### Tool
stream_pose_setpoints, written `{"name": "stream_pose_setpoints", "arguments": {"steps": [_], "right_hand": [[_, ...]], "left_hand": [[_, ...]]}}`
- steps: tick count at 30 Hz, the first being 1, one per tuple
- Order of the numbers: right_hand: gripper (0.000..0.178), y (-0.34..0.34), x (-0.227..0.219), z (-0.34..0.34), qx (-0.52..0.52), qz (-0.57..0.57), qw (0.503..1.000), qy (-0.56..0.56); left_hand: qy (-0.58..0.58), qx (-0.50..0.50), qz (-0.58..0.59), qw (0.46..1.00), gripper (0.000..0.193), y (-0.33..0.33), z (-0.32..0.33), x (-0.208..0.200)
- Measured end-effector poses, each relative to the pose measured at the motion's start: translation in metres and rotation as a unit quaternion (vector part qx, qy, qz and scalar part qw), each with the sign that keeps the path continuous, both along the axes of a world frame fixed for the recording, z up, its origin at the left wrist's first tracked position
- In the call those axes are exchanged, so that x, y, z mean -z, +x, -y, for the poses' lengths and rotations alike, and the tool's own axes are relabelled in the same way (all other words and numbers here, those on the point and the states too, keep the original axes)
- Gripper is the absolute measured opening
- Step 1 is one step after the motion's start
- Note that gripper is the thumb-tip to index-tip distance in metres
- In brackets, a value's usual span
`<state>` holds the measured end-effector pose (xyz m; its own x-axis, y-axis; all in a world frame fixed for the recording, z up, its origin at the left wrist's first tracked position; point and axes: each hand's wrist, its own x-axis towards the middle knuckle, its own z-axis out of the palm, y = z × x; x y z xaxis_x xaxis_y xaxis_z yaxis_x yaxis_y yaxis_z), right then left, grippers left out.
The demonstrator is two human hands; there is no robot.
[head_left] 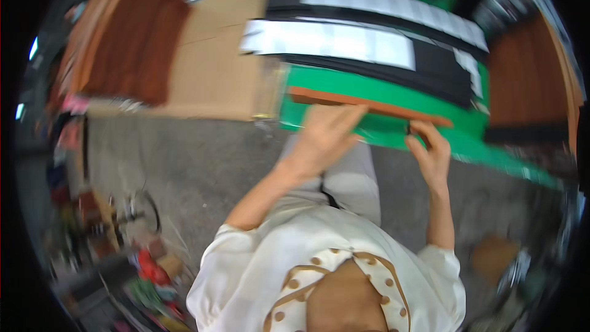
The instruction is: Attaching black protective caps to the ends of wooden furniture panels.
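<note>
A long, thin orange-brown strip (pixel 393 110) lies across the green table covering (pixel 381 83) in front of me. My left hand (pixel 326 138) is at the strip's near edge, left of its middle, fingers stretched out and thumb apart. Blur hides whether those fingertips press on the strip. Near the strip's right end, my right hand (pixel 431 150) has thumb and forefinger bent around a small dark piece (pixel 408 129), too small to make out.
Beyond the strip lie black strips (pixel 436 64) bearing rows of white labels (pixel 344 43). Cardboard (pixel 215 67) covers the table's left part, beside stacked reddish-brown boards (pixel 132 37). More brown boards (pixel 525 80) stand at the right. Grey floor (pixel 184 160) shows below the table edge.
</note>
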<state>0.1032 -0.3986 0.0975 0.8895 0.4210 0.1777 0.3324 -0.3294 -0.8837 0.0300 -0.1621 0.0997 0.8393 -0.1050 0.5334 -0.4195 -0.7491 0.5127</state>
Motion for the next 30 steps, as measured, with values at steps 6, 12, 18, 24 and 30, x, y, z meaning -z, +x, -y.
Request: {"name": "stream_pose_setpoints", "arguments": {"steps": [6,12,18,24,30], "right_hand": [[0.024,0.019,0.022,0.064,0.188,-0.167,0.944,0.212],[0.025,0.019,0.025,0.084,0.177,-0.161,0.935,0.263],[0.022,0.025,0.024,0.081,0.134,-0.025,0.991,0.012],[0.021,0.05,0.026,0.068,0.066,0.151,0.978,-0.127],[0.02,0.063,0.036,0.071,0.042,0.162,0.973,-0.158]], "left_hand": [[0.161,-0.026,0.041,0.986,0.045,0.035,0.04,0.02],[0.216,0.011,-0.033,0.976,0.039,0.065,0.041,0.051],[0.196,-0.014,-0.048,0.979,0.034,0.065,0.035,0.043],[0.098,0.001,-0.022,0.995,0.034,0.086,0.097,0.049],[0.007,-0.044,-0.073,0.996,0.02,0.098,0.126,0.062]]}}
